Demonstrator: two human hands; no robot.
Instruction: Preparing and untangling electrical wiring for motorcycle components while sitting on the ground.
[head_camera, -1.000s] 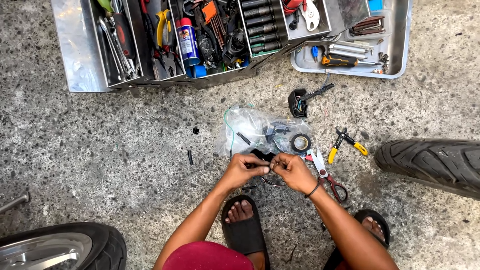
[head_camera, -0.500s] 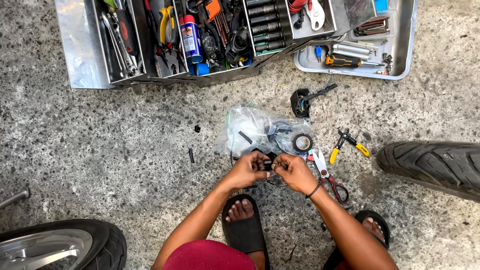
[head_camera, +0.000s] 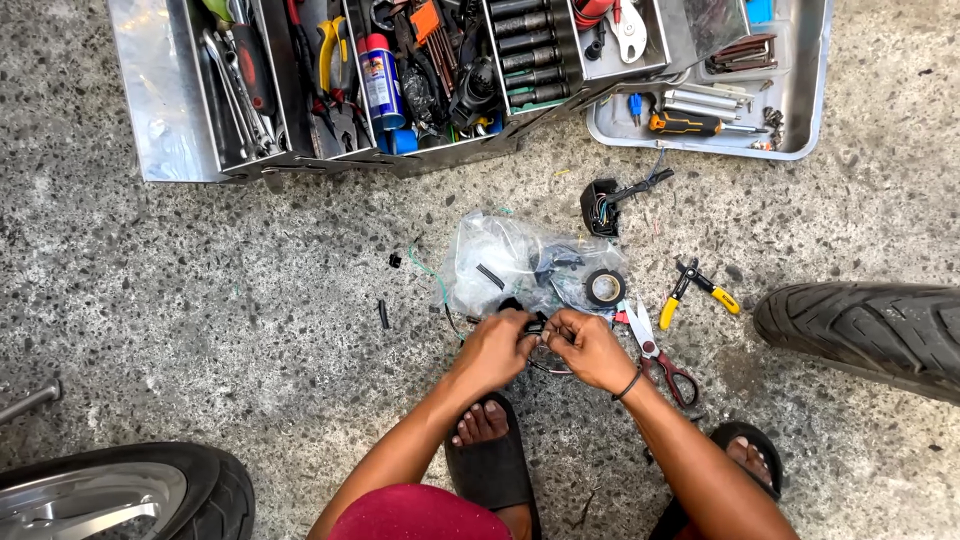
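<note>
Both hands meet low-centre over the concrete floor (head_camera: 200, 300), just above the person's sandalled left foot (head_camera: 487, 440). Left hand (head_camera: 492, 350) and right hand (head_camera: 592, 350) each have fingers pressed together, pinching a small black part (head_camera: 535, 326) between them; looks like a connector or clip with thin wire looped under it, but it's too small to be sure. The part is off the floor, held right at the near edge of a clear plastic bag (head_camera: 500, 262) that lies on the floor and holds wiring bits. A roll of black electrical tape (head_camera: 604, 288) sits at the bag's right edge, just beyond the right hand. Red-handled scissors (head_camera: 660, 355) lie just right of the right hand, near the wrist. Yellow-handled pliers (head_camera: 698, 290) lie further right, apart from the scissors. A black switch housing with wire leads (head_camera: 605, 200) sits beyond the bag, toward the tool tray (head_camera: 810, 110) at the top right. An open metal toolbox (head_camera: 160, 110) spans the top left to centre, with wrenches, sockets and a spray can inside. One black tyre (head_camera: 870, 330) comes in at the right edge, another wheel with tyre (head_camera: 110, 495) sits at the bottom left corner. Small black offcuts (head_camera: 383, 314) are scattered on the floor left of the bag.
</note>
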